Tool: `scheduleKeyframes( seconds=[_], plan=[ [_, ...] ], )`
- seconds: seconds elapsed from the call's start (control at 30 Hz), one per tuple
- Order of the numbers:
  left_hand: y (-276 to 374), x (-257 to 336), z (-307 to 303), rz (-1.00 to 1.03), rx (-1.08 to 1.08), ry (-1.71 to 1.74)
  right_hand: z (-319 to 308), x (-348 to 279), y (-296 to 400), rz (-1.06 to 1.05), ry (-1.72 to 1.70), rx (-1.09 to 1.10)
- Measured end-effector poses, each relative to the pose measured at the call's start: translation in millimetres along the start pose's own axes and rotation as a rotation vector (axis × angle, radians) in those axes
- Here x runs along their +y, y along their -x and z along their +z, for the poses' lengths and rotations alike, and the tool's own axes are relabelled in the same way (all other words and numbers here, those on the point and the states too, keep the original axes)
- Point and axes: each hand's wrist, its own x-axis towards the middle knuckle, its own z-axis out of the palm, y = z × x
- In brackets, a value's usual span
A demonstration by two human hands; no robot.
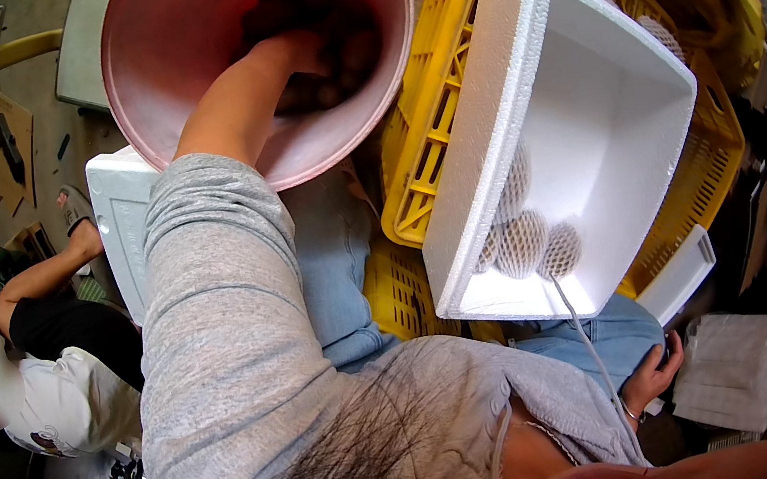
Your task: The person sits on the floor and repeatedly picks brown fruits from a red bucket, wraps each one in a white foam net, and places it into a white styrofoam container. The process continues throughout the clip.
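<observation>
My left hand [310, 50] is deep inside a red-pink plastic bucket [177, 99], among dark round fruit-like pieces [354, 62]. Shadow hides its fingers, so a grip cannot be made out. To the bucket's right, a white polystyrene foam box [608, 126] is tilted with its opening towards me. Several round pieces in white foam net sleeves [521, 244] lie in its lower corner. My right hand [654, 377], with a bracelet at the wrist, rests by my jeans-clad thigh [599, 344]. Its fingers are apart and nothing shows in them.
Yellow plastic crates [440, 123] stand under and around the foam box. A clear bag of white packing [732, 367] lies beside my right hand. A grey cord [583, 343] hangs over the box's near rim. Another person [73, 383] sits at the left. A white lidded box [121, 215] adjoins the bucket.
</observation>
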Motion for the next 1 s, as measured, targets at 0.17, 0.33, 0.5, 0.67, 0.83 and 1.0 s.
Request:
scheduleKeyframes(
  seconds=[0.17,0.33,0.5,0.67,0.83,1.0],
  plan=[
    [14,33,-44,-0.188,0.22,1.165,-1,0,3,0.008,0.012,-0.009],
    [-22,30,-32,-0.261,0.275,1.513,-2,-4,-2,-0.031,0.032,-0.01],
    [-20,40,-32,-0.235,0.301,1.768,0,-8,-2,-0.058,0.03,-0.021],
    [1,64,-41,-0.13,0.329,1.841,-1,-15,-5,-0.06,0.039,-0.036],
    [-2,55,-41,-0.244,0.288,1.686,-4,-14,-6,-0.088,0.051,-0.047],
    [12,38,-77,-0.173,0.069,1.571,0,-8,3,-0.051,-0.03,-0.001]
  ],
)
